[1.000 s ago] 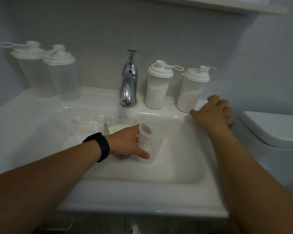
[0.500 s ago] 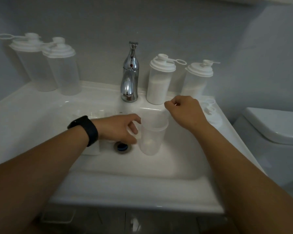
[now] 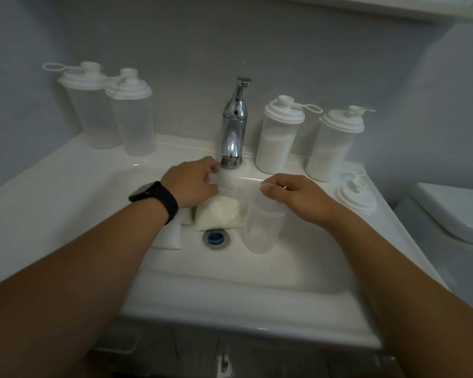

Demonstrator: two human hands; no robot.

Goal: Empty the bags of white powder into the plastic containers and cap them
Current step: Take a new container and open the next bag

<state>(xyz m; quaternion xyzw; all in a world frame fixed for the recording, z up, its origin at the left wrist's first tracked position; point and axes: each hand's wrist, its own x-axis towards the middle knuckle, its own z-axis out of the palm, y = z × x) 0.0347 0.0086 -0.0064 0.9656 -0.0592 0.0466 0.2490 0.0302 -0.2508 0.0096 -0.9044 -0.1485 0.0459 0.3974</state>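
A clear bag of white powder (image 3: 218,214) stands in the sink basin, just behind the drain. My left hand (image 3: 193,184) pinches its top left corner and my right hand (image 3: 295,196) pinches its top right corner. An open, uncapped plastic container (image 3: 261,230) stands upright in the basin to the right of the bag, partly under my right hand. Its loose white cap (image 3: 355,197) lies on the sink's right ledge. Another white bag (image 3: 170,236) lies in the basin under my left wrist.
Two capped containers with powder (image 3: 277,143) (image 3: 329,154) stand right of the chrome faucet (image 3: 234,132). Two capped empty containers (image 3: 93,110) (image 3: 133,118) stand at the back left. The drain (image 3: 215,238) is in the white sink (image 3: 230,301). A toilet (image 3: 459,214) is at the right.
My left hand let go of the open container and moved to the bag. Both hands now pinch the bag's top corners and hold it upright beside the container.
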